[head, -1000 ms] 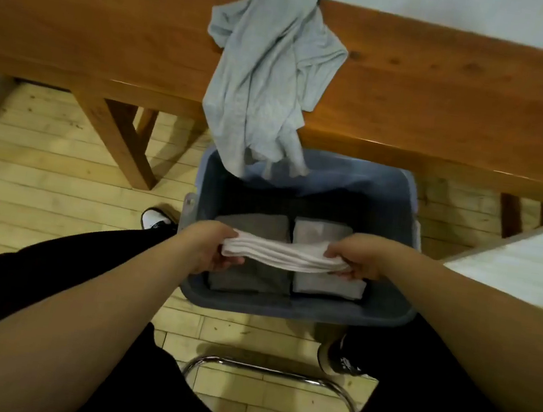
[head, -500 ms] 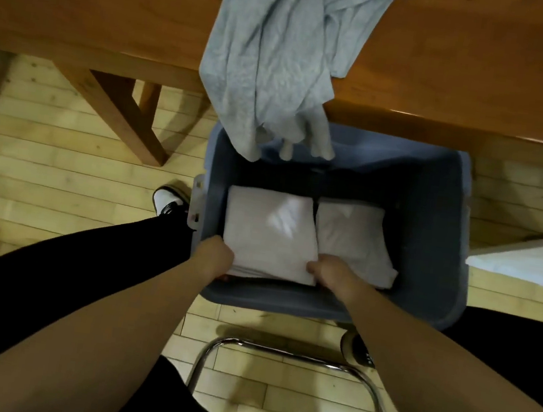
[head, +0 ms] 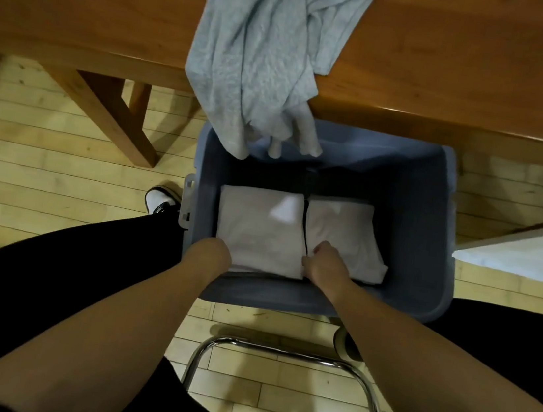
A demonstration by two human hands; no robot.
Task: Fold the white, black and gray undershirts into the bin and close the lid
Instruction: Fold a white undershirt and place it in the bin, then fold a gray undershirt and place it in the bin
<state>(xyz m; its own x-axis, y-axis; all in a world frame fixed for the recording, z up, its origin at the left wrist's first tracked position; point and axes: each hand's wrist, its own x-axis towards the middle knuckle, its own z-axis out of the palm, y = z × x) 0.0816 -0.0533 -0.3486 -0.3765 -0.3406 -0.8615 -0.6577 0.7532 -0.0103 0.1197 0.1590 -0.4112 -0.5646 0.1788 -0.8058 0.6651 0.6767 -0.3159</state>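
We see 2 folded white shirts lying side by side in the blue bin. The gray shirt hangs off the wooden bench, not folded yet. We see no lid. Our left hand holds the left shirt's near edge, though its fingers are hidden, so we cannot tell the grip. Our right hand is curled, maybe pinching the edge between the shirts.

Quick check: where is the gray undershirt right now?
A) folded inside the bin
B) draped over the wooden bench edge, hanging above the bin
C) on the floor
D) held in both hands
B: the gray undershirt lies unfolded on the wooden bench, its end dangling over the bin.
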